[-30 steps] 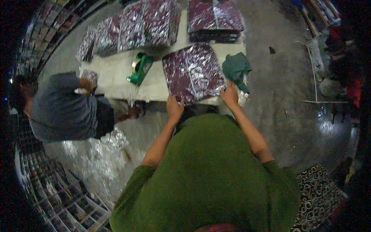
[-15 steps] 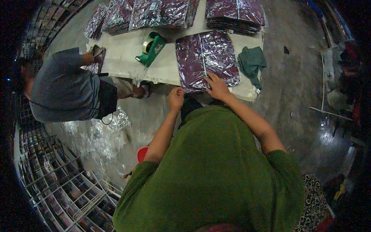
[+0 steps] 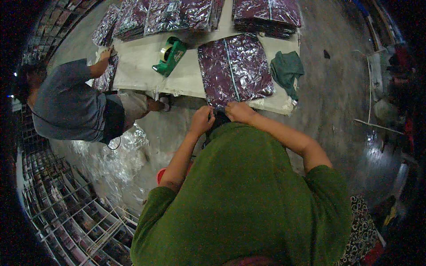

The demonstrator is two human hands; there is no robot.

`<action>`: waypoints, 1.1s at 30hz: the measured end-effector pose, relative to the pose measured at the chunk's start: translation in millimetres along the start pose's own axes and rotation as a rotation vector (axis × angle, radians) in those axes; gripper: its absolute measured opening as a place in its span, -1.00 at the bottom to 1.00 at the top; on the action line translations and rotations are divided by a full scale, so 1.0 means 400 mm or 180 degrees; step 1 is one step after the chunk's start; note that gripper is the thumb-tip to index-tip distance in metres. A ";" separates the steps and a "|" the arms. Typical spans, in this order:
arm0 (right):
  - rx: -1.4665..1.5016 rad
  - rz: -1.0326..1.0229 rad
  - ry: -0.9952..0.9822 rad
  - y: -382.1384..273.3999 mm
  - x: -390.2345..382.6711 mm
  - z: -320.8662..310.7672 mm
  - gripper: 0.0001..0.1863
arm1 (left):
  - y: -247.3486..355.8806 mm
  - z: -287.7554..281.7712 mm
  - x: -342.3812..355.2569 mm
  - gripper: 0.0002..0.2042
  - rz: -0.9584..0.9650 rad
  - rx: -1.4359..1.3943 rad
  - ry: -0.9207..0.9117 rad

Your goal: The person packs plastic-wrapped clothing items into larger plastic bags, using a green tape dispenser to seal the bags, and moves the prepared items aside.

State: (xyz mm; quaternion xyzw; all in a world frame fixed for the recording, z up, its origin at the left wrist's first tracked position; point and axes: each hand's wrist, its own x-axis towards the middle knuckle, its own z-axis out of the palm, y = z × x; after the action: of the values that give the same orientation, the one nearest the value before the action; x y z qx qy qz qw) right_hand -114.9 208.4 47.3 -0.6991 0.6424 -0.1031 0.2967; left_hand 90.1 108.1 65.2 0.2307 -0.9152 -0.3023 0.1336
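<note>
A flat maroon garment in a shiny clear plastic bag (image 3: 235, 68) lies at the near edge of the table, a pale strip running down its middle. At its near left corner my left hand (image 3: 203, 120) is closed, fingertips pinched together; what they hold is too small to make out. My right hand (image 3: 240, 112) is closed at the bag's near edge, fingers bent down over it, close beside the left. Right of the bag lies a crumpled dark green cloth (image 3: 287, 72). A green tape dispenser (image 3: 170, 56) with a roll of tape stands to its left.
Stacks of bagged maroon garments (image 3: 266, 17) line the far side of the pale table (image 3: 137, 73). At the left, a co-worker in a grey shirt (image 3: 66, 102) reaches over another bag. Clear plastic (image 3: 111, 155) litters the floor; a wire rack (image 3: 80, 221) stands lower left.
My right hand has slid off the bag's top down to its near edge, nearer my left hand. My left hand has lowered slightly. The co-worker's arm has reached farther forward.
</note>
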 end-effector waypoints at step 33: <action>-0.0579 0.0388 0.2575 0.177 -0.389 -0.358 -0.81 | 0.201 -0.289 0.127 -0.85 -0.0953 -0.0182 0.1097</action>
State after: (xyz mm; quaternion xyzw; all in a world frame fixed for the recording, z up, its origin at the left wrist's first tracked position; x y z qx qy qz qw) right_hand -273.4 317.3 160.3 -0.5863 0.7538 -0.2944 -0.0369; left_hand 63.5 82.9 210.3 0.4083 -0.8254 -0.3008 0.2480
